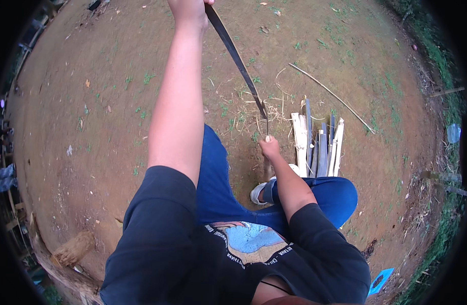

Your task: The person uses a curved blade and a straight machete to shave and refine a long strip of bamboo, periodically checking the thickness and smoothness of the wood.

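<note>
My left hand (188, 11), cut off by the top edge, is closed on one end of a long dark bamboo strip (232, 50). The strip slants down to the right, away from that outstretched arm. Nearer to me, my right hand (269, 147) is closed round a knife (267, 128), whose thin blade appears nearly edge-on and meets the strip's lower end. Whether the blade touches or only overlaps the strip, I cannot tell. Pale curled shavings (238, 120) lie on the ground around that end.
Several split bamboo pieces (322, 147), dark and pale, lie beside my right knee. Beyond them a thin pale stick (335, 96) rests on the bare soil. A log (73, 249) lies at lower left, a blue item (381, 281) at lower right. Grass borders the right side.
</note>
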`<state>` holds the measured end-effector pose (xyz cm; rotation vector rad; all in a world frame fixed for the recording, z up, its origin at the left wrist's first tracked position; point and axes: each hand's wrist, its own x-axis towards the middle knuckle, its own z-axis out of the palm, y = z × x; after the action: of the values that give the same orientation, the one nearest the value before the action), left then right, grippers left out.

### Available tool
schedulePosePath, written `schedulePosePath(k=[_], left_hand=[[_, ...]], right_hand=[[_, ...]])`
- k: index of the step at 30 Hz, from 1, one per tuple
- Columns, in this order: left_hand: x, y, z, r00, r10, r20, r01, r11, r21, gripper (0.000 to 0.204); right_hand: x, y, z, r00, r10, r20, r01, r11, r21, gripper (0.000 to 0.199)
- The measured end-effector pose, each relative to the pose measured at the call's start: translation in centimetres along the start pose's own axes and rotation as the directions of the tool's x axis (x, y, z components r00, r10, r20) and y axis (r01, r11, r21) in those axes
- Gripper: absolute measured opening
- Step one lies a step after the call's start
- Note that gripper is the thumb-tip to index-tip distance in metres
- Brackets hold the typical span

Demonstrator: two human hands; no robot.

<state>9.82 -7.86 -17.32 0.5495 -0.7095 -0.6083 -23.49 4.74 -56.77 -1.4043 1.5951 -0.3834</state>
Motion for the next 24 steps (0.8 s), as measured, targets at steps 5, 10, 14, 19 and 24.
schedulePosePath(k=[5,10,14,19,24], left_hand=[[0.0,0.0,0.7,1.0,-0.003,0.028,0.003,1.0,-0.001,0.027],[-0.3,0.0,0.3,0.999,-0.004,0.053,0.002,1.0,0.028,0.027],[-0.3,-0.3,1.3,0.997,-0.032,0.065,0.034,0.999,-0.03,0.027],[0.0,-0.7,1.1,0.978,-0.167,0.124,0.192,0.956,-0.221,0.028],[-0.1,-0.3,0.8,0.996,-0.017,0.082,0.019,1.0,-0.023,0.028]], right_hand=[[0.4,-7.1,2.3,0.999,0.032,-0.001,-0.031,0.975,0.218,0.017],[-1.1,-11.5,3.2,0.979,-0.19,-0.074,0.202,0.952,0.229,0.023],[0.5,0.9,1.5,0.995,0.072,-0.069,-0.061,0.988,0.145,0.016],[-0.7,-5.9,1.8,0.998,0.055,-0.03,-0.046,0.973,0.228,0.019],[-0.9,-9.2,3.2,0.979,-0.179,-0.101,0.198,0.955,0.222,0.026]])
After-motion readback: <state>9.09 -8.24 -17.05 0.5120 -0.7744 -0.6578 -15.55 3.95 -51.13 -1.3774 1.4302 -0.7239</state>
